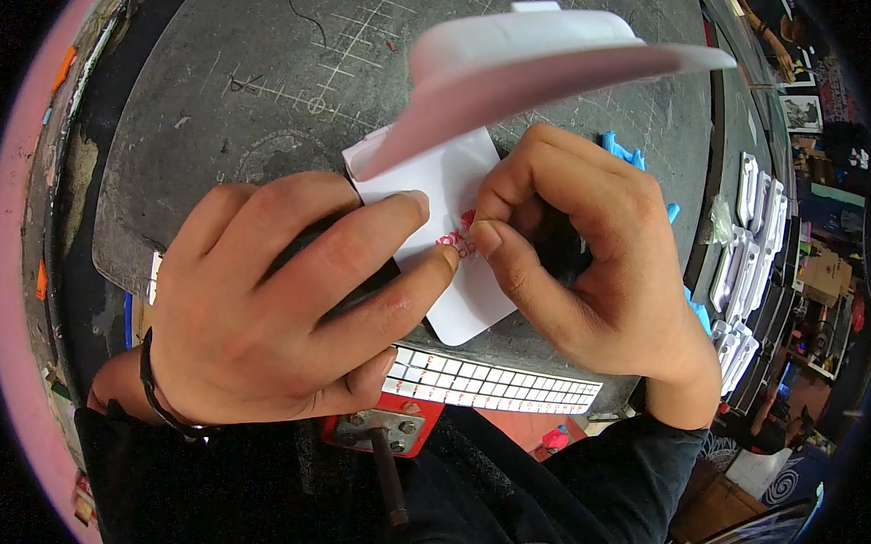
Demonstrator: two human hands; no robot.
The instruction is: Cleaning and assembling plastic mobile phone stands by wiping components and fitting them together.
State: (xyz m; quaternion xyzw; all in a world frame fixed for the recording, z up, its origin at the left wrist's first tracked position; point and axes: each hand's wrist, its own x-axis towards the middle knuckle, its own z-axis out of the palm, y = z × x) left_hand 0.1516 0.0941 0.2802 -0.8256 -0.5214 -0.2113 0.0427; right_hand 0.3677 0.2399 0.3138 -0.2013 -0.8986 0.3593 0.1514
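Observation:
A white flat panel [465,304] with rounded corners lies on the dark grey work surface, bearing a small pink-red printed design. My left hand [263,288] rests over its left side, fingers stretched out and fingertips pressing near the design. On the right, my right hand [588,257] pinches thumb and index finger together at the design's edge; whatever is between the tips is too small to make out. Above the panel rises a blurred white moulded piece [524,48] with a curved, pinkish-shaded flange. Whether it joins the panel I cannot tell.
A white gridded strip [497,385] runs along the surface's near edge, above a red bolted bracket [393,427] with a metal rod. Blue scraps [623,148] lie beyond my right hand. Several white moulded pieces [742,261] are stacked at the right.

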